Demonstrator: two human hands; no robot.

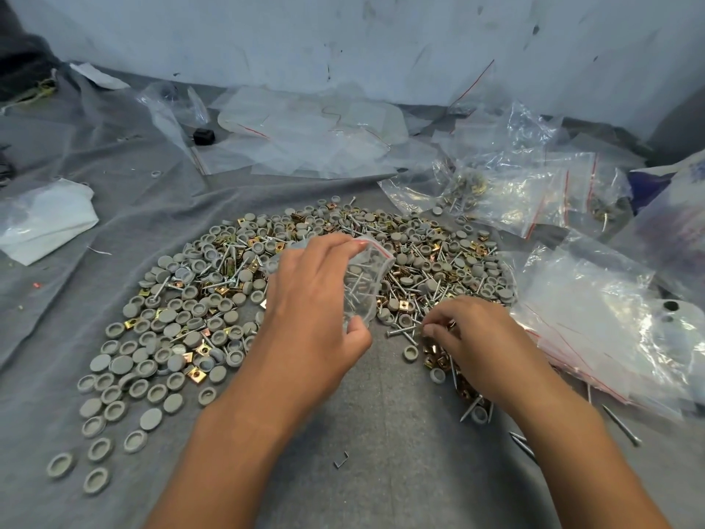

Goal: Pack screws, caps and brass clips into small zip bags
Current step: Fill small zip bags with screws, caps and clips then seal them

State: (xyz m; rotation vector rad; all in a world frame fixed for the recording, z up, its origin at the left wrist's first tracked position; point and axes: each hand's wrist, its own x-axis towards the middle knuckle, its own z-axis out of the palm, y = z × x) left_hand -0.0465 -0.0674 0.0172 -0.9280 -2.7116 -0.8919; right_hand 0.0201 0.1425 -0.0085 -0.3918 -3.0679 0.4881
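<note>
A wide heap of grey round caps (pixel 168 330), silver screws (pixel 400 332) and brass clips (pixel 196 374) covers the grey cloth. My left hand (pixel 313 303) grips a small clear zip bag (pixel 366 284) with a red strip, held above the heap; screws and caps show inside it. My right hand (pixel 477 337) is low on the heap's near right side, its fingertips pinching screws beside a cluster of brass clips (pixel 435 357).
Empty zip bags (pixel 595 330) lie stacked at the right. Filled bags (pixel 507 192) sit at the back right, more flat bags (pixel 305 135) at the back. A white crumpled bag (pixel 45 219) lies left. Loose caps trail toward the near left; a wall stands behind.
</note>
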